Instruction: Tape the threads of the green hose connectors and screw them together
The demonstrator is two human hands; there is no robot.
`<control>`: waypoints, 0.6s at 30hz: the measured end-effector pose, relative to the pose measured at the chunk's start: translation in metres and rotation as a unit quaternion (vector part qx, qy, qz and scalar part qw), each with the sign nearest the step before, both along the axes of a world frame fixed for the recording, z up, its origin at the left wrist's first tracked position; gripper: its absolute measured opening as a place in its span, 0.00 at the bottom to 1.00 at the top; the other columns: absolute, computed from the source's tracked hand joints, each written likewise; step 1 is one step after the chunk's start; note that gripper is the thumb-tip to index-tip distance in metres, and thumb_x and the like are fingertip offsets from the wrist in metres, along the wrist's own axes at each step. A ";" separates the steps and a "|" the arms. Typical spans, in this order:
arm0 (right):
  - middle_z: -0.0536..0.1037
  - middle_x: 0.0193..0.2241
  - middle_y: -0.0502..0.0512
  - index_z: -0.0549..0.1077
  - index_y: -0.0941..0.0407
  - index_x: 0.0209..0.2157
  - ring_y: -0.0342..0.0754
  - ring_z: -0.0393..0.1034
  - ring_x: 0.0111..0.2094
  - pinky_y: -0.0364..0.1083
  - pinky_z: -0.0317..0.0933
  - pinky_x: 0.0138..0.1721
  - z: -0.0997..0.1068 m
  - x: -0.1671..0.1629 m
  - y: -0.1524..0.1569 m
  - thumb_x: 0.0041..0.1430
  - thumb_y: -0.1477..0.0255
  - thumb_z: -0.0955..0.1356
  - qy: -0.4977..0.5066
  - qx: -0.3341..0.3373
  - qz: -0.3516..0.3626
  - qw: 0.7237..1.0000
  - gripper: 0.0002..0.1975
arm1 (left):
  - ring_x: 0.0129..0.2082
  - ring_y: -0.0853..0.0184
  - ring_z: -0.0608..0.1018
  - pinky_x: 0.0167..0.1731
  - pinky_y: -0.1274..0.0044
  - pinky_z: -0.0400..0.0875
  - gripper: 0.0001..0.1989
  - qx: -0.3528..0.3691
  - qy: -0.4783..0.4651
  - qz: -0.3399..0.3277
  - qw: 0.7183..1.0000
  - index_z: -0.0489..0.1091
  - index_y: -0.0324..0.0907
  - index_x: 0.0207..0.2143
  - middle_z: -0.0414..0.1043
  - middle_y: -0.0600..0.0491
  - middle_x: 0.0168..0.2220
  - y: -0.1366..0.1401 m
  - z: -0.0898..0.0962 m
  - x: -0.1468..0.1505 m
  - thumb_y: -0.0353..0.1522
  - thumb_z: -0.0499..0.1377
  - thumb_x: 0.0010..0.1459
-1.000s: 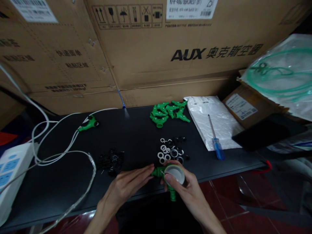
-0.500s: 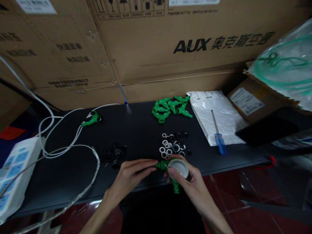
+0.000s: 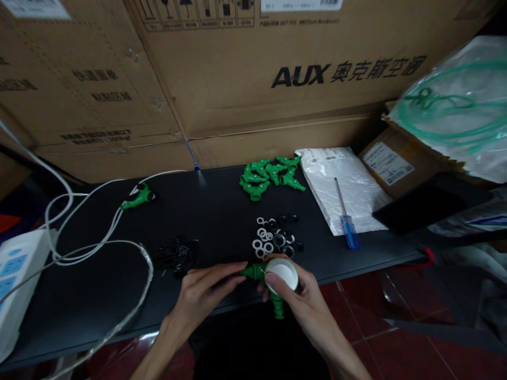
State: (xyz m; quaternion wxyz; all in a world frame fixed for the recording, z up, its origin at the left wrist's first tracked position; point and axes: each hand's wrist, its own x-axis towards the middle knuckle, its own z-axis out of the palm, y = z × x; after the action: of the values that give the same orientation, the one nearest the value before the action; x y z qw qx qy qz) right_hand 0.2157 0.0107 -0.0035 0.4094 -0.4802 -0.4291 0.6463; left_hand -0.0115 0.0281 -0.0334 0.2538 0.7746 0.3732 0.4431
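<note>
My right hand (image 3: pixel 301 290) is closed around a green branched hose fitting (image 3: pixel 278 307) together with a round, shallow piece (image 3: pixel 285 275), white inside with a pale yellow-green rim. The right thumb presses on its near left edge. My left hand (image 3: pixel 212 287) has its fingers pinched at the fitting's left tip; whether something thin is also between them I cannot tell. Just beyond the hands lie white and black washers and rings (image 3: pixel 268 248). To the left of them is a pile of small black parts (image 3: pixel 178 253). Several more green fittings (image 3: pixel 255 190) are grouped at the back.
A blue-handled screwdriver (image 3: pixel 348 232) lies on a white plastic bag (image 3: pixel 328 179) at the right. On the left are a green fitting with white cables (image 3: pixel 138 198) and a power strip (image 3: pixel 24 290). Large cardboard boxes (image 3: pixel 229 105) stand behind the black table (image 3: pixel 222 221).
The whole view has shifted slightly, so everything appears a little further left. Both hands keep the same grip on the green fitting and the round piece.
</note>
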 end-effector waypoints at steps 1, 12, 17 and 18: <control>0.77 0.30 0.49 0.75 0.55 0.45 0.43 0.73 0.31 0.43 0.66 0.37 -0.001 0.000 0.000 0.64 0.58 0.72 0.002 0.001 0.000 1.000 0.16 | 0.39 0.67 0.87 0.41 0.80 0.83 0.13 -0.036 -0.017 0.012 0.999 0.79 0.47 0.50 0.85 0.55 0.44 0.001 0.002 0.001 0.29 0.66 0.63; 0.73 0.51 0.57 0.82 0.52 0.35 0.50 0.73 0.50 0.45 0.69 0.49 -0.010 0.005 -0.008 0.63 0.64 0.73 -0.089 0.152 0.022 0.984 0.07 | 0.44 0.60 0.85 0.46 0.72 0.81 0.11 -0.467 -0.235 0.046 0.851 0.80 0.43 0.43 0.85 0.48 0.43 0.002 0.008 0.008 0.37 0.67 0.60; 0.74 0.50 0.59 0.83 0.52 0.35 0.50 0.75 0.46 0.45 0.71 0.44 -0.012 0.008 -0.011 0.63 0.65 0.73 -0.102 0.167 0.028 0.980 0.07 | 0.42 0.59 0.86 0.43 0.70 0.83 0.11 -0.315 -0.080 0.112 0.939 0.79 0.43 0.43 0.85 0.49 0.43 0.024 0.003 0.011 0.37 0.66 0.61; 0.75 0.49 0.59 0.83 0.52 0.35 0.51 0.75 0.46 0.45 0.71 0.44 -0.012 0.009 -0.011 0.63 0.65 0.73 -0.109 0.171 0.023 0.979 0.07 | 0.42 0.60 0.86 0.44 0.69 0.82 0.10 -0.288 -0.053 0.119 0.949 0.80 0.44 0.43 0.84 0.50 0.43 0.030 0.001 0.013 0.36 0.66 0.61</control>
State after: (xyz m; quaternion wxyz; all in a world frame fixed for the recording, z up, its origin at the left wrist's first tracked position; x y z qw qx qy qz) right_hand 0.2246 -0.0002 -0.0155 0.4212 -0.4602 -0.5863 0.5167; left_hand 0.0012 0.0585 -0.0322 0.4311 0.5938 0.5603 0.3841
